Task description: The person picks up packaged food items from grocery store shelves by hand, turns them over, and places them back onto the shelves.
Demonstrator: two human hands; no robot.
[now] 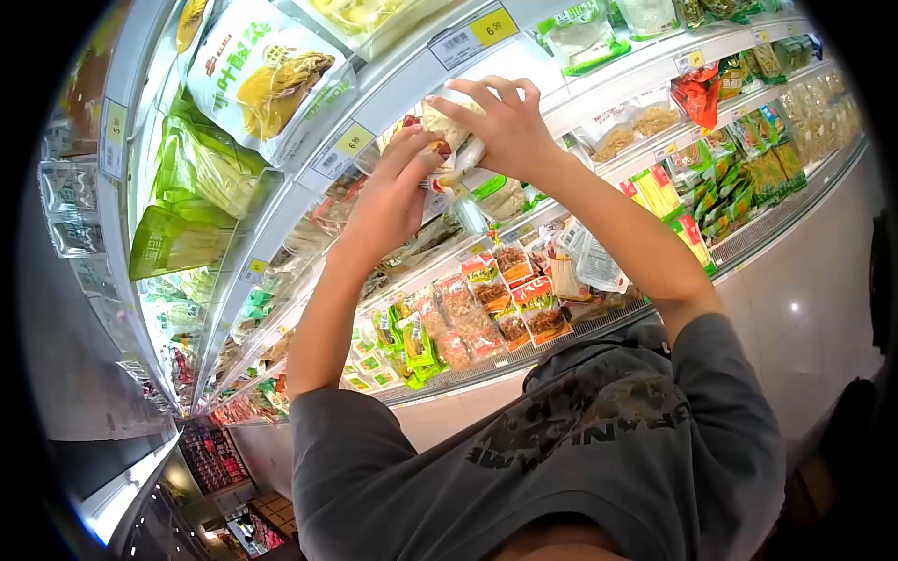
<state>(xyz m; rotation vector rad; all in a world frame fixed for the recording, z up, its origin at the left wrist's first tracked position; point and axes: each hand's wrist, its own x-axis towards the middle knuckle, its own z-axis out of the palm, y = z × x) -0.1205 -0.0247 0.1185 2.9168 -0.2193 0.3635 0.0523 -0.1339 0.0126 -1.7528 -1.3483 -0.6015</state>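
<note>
Both my hands are raised in front of a lit refrigerated shelf. Between them is a clear plastic package (453,172) with pale contents and red and yellow parts. My left hand (393,187) has its fingers bent over the package's near-left side. On the right side, my right hand (505,126) curls its fingers around the package's upper part. The palms and part of the package are hidden. Just left of the hands, a yellow and white price tag (344,150) sits on the shelf edge.
A large white bag (267,84) and green bagged vegetables (201,182) fill the upper-left shelf. Red and white packets (538,309) stand on the lowest shelf below my hands. A red bag (697,92) hangs over a shelf edge at right. Pale floor (786,309) shows at right.
</note>
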